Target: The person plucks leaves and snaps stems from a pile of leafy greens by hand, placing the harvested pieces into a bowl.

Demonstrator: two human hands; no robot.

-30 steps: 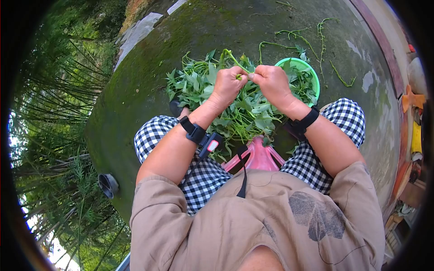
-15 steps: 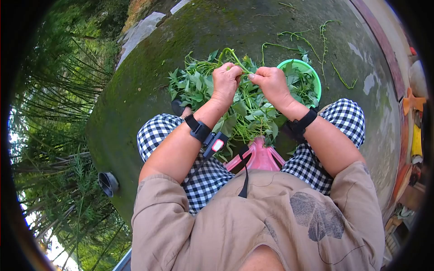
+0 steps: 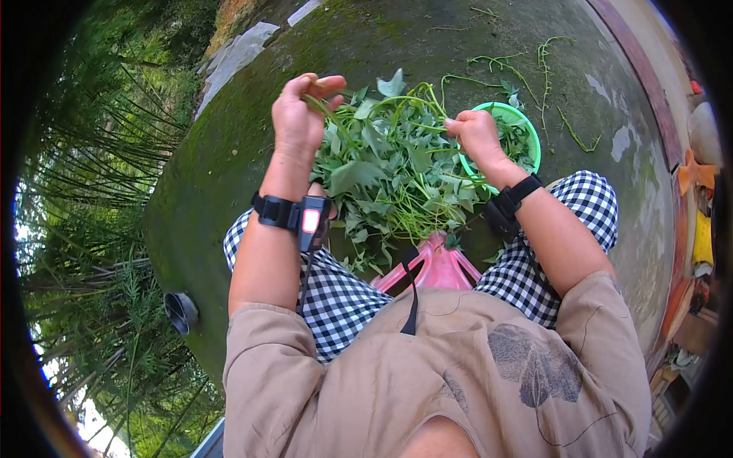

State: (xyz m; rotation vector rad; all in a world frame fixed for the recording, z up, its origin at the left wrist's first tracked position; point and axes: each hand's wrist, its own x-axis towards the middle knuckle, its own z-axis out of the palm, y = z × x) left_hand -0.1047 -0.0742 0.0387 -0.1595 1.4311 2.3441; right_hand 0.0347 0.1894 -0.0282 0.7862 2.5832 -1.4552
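Note:
My left hand is raised at the left side of a pile of leafy green vines. Some of its fingers are spread, but a green leafy stem is caught in it and trails down toward the pile. Over the right part of the pile, my right hand pinches a green vine between thumb and fingers. That vine arches up and to the left. Beside the right hand stands a green basket with leaves in it. The leaves partly hide where each stem ends.
A pink plastic bag or sheet lies between my knees. Bare vine stems lie on the mossy concrete beyond the basket. At the left are a dark pot and dense greenery; an orange object is at the right.
My hands, close together over the vines before, have moved apart. The left hand went left and up with a leafy stem; the right moved slightly right and down, still gripping a vine.

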